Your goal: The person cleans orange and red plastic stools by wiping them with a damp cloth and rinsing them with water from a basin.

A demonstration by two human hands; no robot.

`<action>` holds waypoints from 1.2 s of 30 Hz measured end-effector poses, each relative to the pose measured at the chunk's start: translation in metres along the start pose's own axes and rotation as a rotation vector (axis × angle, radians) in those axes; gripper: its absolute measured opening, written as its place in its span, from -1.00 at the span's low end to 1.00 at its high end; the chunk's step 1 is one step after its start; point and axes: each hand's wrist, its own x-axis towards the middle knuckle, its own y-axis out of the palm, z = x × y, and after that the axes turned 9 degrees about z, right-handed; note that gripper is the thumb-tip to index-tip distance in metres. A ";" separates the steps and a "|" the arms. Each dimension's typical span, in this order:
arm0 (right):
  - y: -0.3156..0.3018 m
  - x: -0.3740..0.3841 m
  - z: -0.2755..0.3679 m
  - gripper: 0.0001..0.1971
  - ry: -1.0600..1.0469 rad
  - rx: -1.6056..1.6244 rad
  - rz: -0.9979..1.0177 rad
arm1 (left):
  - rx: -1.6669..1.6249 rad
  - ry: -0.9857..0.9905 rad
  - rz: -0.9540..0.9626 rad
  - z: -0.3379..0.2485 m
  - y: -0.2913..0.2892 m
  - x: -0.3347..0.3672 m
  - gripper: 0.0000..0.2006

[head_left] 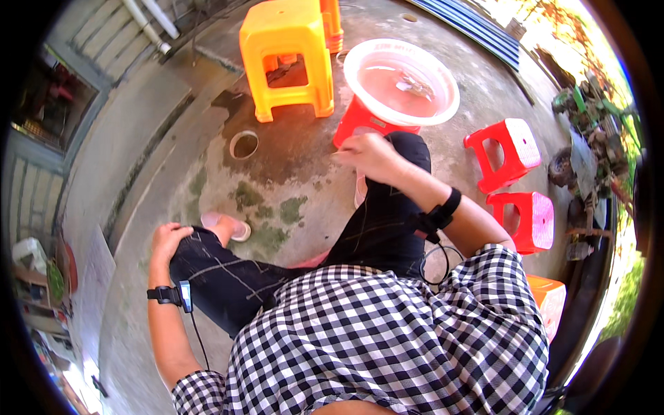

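I have a wide stretch of grey concrete floor (290, 180) beneath everything, with damp brown and greenish patches on it. Across the lower half I look down on the wearer's black-and-white checked shirt (387, 325), and past it on the black trousers (232, 270), knees spread wide. At the upper right I see a blue corrugated sheet (470, 28) on the ground. Ahead stands a tall yellow-orange plastic stool (287, 34), another close behind it. Just to its right, a round white-rimmed basin (446, 107) sits on a red plastic stool (354, 121), beyond the right knee. Two low red stools (526, 221) stand off to my right, near each other, with part of an orange stool (546, 304) showing below them.

The right hand (373, 158) is raised at the right knee, in front of the stool that bears the basin. Its fingers are curled inward and blurred; I cannot tell whether anything is pinched there. The left hand (171, 243) lies released over the left knee, fingers draped on the cloth. Between the knees and the tall stool I see a round opening in the floor (243, 144). A pale pink slipper (241, 231) shows beside the left knee. Both wrists wear black straps (163, 295). Inside the basin lies a small whitish thing (403, 86).
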 end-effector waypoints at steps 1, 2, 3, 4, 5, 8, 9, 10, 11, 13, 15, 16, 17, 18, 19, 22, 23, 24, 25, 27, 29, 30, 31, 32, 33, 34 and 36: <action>0.000 -0.001 0.021 -0.68 0.025 0.261 0.109 | 0.028 -0.055 0.029 -0.024 -0.005 -0.010 -0.44; 0.011 0.007 0.033 -0.66 -0.020 0.372 0.155 | 0.033 -0.075 0.064 -0.025 -0.011 -0.014 -0.44; 0.020 0.013 0.041 -0.63 -0.048 0.475 0.192 | 0.103 -0.096 0.073 -0.050 -0.012 -0.023 -0.44; 0.053 0.017 0.058 -0.64 -0.082 0.425 0.225 | 0.178 -0.095 0.095 -0.033 -0.006 -0.020 -0.43; 0.057 0.023 0.075 -0.65 -0.136 0.368 0.272 | 0.245 -0.110 0.100 -0.037 -0.006 -0.023 -0.42; 0.074 0.046 0.109 -0.67 -0.288 0.212 0.396 | 0.414 -0.168 0.153 -0.060 -0.010 -0.027 -0.42; 0.075 0.049 0.121 -0.70 -0.328 0.139 0.442 | 0.445 -0.176 0.163 -0.065 -0.014 -0.027 -0.42; 0.080 0.055 0.125 -0.72 -0.411 0.068 0.423 | 0.483 -0.178 0.183 -0.072 -0.015 -0.024 -0.43; 0.087 0.059 0.128 -0.73 -0.487 -0.006 0.404 | 0.516 -0.178 0.207 -0.078 -0.014 -0.021 -0.43; 0.079 0.061 0.129 -0.74 -0.549 -0.105 0.438 | 0.498 -0.186 0.232 -0.079 -0.017 -0.016 -0.43; 0.056 0.056 0.136 -0.74 -0.521 -0.150 0.546 | 0.472 -0.212 0.259 -0.086 -0.022 -0.017 -0.44; 0.046 0.056 0.131 -0.74 -0.507 -0.114 0.548 | 0.445 -0.210 0.227 -0.092 -0.023 -0.018 -0.46; 0.036 0.057 0.123 -0.74 -0.491 -0.079 0.550 | 0.442 -0.223 0.234 -0.099 -0.025 -0.018 -0.46; 0.027 0.060 0.114 -0.74 -0.476 -0.043 0.552 | 0.438 -0.235 0.242 -0.107 -0.028 -0.018 -0.46; 0.024 0.068 0.101 -0.73 -0.437 -0.081 0.518 | 0.435 -0.247 0.245 -0.115 -0.032 -0.018 -0.47; 0.014 0.092 0.068 -0.72 -0.304 -0.276 0.447 | 0.393 -0.321 0.270 -0.124 -0.036 -0.012 -0.50; 0.003 0.094 0.065 -0.71 -0.244 -0.397 0.432 | 0.379 -0.342 0.267 -0.129 -0.035 -0.009 -0.50; -0.005 0.095 0.063 -0.70 -0.185 -0.517 0.418 | 0.390 -0.345 0.276 -0.133 -0.035 -0.007 -0.51; -0.013 0.097 0.063 -0.71 -0.178 -0.444 0.434 | 0.394 -0.343 0.281 -0.145 -0.039 -0.006 -0.51; -0.022 0.100 0.062 -0.71 -0.165 -0.297 0.463 | 0.418 -0.350 0.286 -0.164 -0.045 -0.004 -0.51; -0.020 0.099 0.062 -0.76 -0.176 -0.286 0.493 | 0.460 -0.373 0.266 -0.177 -0.047 -0.003 -0.50; -0.019 0.098 0.061 -0.76 -0.177 -0.309 0.523 | 0.475 -0.355 0.236 -0.173 -0.047 0.003 -0.52; -0.016 0.097 0.062 -0.76 -0.182 -0.330 0.554 | 0.492 -0.341 0.205 -0.157 -0.047 0.012 -0.53; -0.013 0.101 0.062 -0.74 -0.169 -0.341 0.582 | 0.508 -0.321 0.177 -0.149 -0.049 0.021 -0.54; -0.011 0.105 0.060 -0.74 -0.153 -0.338 0.604 | 0.507 -0.290 0.140 -0.140 -0.050 0.029 -0.56; -0.015 0.107 0.057 -0.73 -0.136 -0.337 0.626 | 0.504 -0.259 0.102 -0.142 -0.049 0.033 -0.58; -0.017 0.112 0.049 -0.72 -0.111 -0.352 0.604 | 0.547 -0.181 0.049 -0.142 -0.044 0.036 -0.63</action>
